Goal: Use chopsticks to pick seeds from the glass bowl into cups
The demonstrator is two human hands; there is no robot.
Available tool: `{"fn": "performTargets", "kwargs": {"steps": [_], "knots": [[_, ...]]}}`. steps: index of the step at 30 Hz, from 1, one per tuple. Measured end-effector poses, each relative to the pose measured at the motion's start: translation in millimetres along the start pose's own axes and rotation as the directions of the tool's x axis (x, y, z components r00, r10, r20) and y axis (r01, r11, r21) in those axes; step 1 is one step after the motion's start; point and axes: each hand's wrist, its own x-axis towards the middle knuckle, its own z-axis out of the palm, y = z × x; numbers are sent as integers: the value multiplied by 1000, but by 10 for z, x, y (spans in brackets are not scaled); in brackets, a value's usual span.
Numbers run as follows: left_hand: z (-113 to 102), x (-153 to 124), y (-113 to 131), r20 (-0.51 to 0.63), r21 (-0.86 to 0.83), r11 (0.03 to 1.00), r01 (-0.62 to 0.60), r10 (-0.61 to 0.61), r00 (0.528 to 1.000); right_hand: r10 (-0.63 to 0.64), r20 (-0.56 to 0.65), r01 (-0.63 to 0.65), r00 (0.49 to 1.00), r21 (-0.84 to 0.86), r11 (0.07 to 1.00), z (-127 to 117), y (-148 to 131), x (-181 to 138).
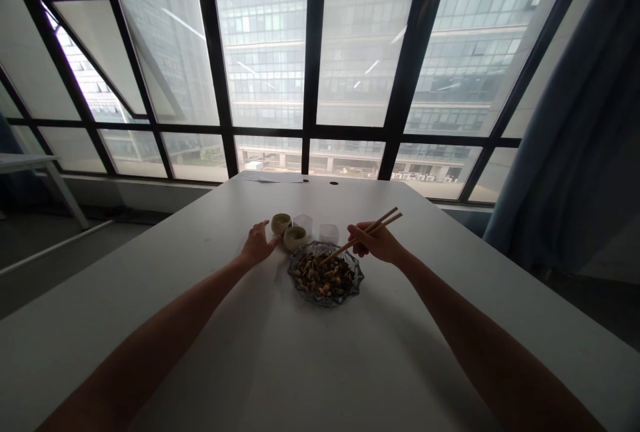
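- Right hand (374, 243): closed on a pair of chopsticks (384, 219), fingers wrapped toward their upper part; the lower ends slant left and down into the bowl.
- Glass bowl (326, 300): scalloped, resting on the white table (310, 365) between the forearms; probably rather heavy, rigid, smooth and chippable, best held with both hands at opposite sides of the rim.
- Brown pieces (325, 277): heaped within the bowl; they look dry, light and loose, apt to roll from the tips, so each is best pinched across its middle.
- Left hand (259, 244): empty, thumb and fingers spread, just left of two small cups; contact with either cannot be told at this scale.
- Far cup (281, 224) and near cup (295, 239): round, seemingly stiff and light, suited to a grasp around the sides.
- Left clear container (303, 224) and right clear container (329, 233): beyond the bowl; presumably thin, light and easily tipped.
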Motion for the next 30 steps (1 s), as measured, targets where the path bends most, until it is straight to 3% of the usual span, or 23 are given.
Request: {"fn": "performTargets", "kwargs": {"steps": [4, 10, 23, 30], "knots": [[93, 180, 1, 33, -50, 993, 104, -103, 994, -9, -3, 9, 1000, -4, 1000, -15, 19, 11], [206, 336, -108, 97, -202, 967, 158, -141, 985, -16, -23, 16, 1000, 11, 1000, -32, 119, 51], [235, 350, -113, -3, -194, 980, 39, -41, 999, -33, -34, 34, 999, 29, 999, -22, 151, 39], [270, 344, -184, -105, -213, 976, -35, 12, 994, -47, -125, 62, 991, 116, 991, -86, 161, 70]]}}
